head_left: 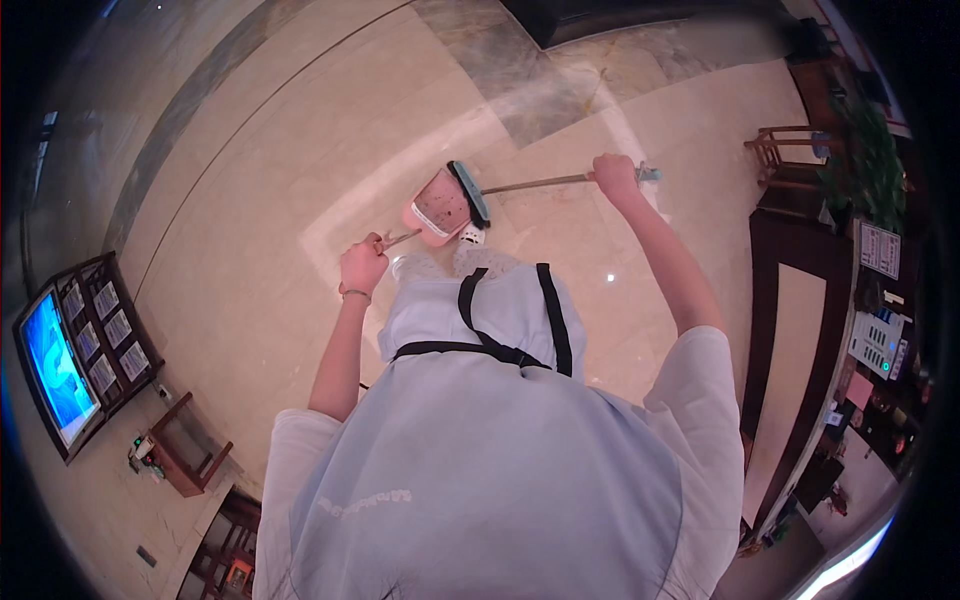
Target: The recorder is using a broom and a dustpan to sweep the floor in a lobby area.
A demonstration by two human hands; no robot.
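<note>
My left hand (362,264) grips the thin handle of a pink dustpan (437,206), which rests on the polished beige floor just ahead of my feet. My right hand (615,177) is closed around the long wooden handle of a broom (530,184). The broom's teal head (469,193) sits against the dustpan's mouth. Dark specks of debris lie inside the pan. A white shoe tip (472,236) shows below the pan. My light blue apron with black straps fills the lower picture.
A dark wooden rack with a glowing blue screen (57,368) stands at the left. A small wooden stool (185,450) is beside it. A dark reception counter (800,350) runs along the right, with wooden chairs (785,160) and a green plant (870,150) behind.
</note>
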